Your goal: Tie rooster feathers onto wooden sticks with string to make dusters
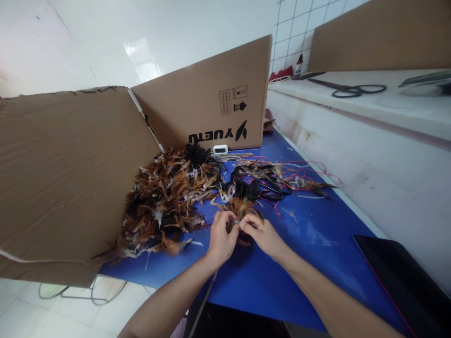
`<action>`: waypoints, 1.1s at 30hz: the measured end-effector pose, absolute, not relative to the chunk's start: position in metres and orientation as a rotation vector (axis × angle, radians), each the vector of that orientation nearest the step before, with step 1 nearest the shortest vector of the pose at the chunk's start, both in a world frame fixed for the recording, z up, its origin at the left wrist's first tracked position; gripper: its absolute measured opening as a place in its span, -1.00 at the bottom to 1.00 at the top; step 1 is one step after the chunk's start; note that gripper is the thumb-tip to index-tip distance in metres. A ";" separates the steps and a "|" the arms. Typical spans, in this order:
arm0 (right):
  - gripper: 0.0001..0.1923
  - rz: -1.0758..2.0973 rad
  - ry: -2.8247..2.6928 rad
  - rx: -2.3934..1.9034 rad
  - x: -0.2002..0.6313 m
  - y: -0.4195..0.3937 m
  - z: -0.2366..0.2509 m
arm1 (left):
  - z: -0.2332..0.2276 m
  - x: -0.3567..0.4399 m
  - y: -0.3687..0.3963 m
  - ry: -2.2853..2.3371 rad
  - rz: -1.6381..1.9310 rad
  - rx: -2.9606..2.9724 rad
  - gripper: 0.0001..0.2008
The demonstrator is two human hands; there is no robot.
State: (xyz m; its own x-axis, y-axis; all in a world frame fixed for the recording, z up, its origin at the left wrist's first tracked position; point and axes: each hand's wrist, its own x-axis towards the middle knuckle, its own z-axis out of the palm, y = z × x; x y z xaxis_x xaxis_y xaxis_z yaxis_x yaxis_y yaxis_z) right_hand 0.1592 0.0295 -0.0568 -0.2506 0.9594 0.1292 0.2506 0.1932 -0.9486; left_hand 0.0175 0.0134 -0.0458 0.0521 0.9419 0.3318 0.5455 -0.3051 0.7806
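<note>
1. Left hand point(221, 234) and right hand point(262, 232) met over the blue mat point(317, 234), fingertips of both pinched on a small feather bundle point(239, 209)
2. Bundle lay just right of the feather pile point(165, 202); quill end at the fingers, plumes fanned away from the person, long axis running near-to-far
3. Scissors point(271, 188) lay just beyond

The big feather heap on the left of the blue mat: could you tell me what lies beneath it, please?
The feather heap lies on the blue mat, against a cardboard sheet. Whatever lies buried under it is hidden.
</note>
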 end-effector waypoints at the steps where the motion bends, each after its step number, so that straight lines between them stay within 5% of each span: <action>1: -0.80 1.102 -1.668 -1.154 0.159 0.029 -0.056 | -0.044 0.017 0.013 1.480 1.172 1.908 -0.90; 19: -0.77 1.064 -1.599 -1.087 0.168 0.039 -0.057 | -0.046 0.018 0.026 1.291 0.965 2.417 -0.89; 33: -0.79 1.072 -1.620 -1.122 0.172 0.042 -0.061 | -0.057 0.021 0.030 1.308 1.112 2.219 -0.86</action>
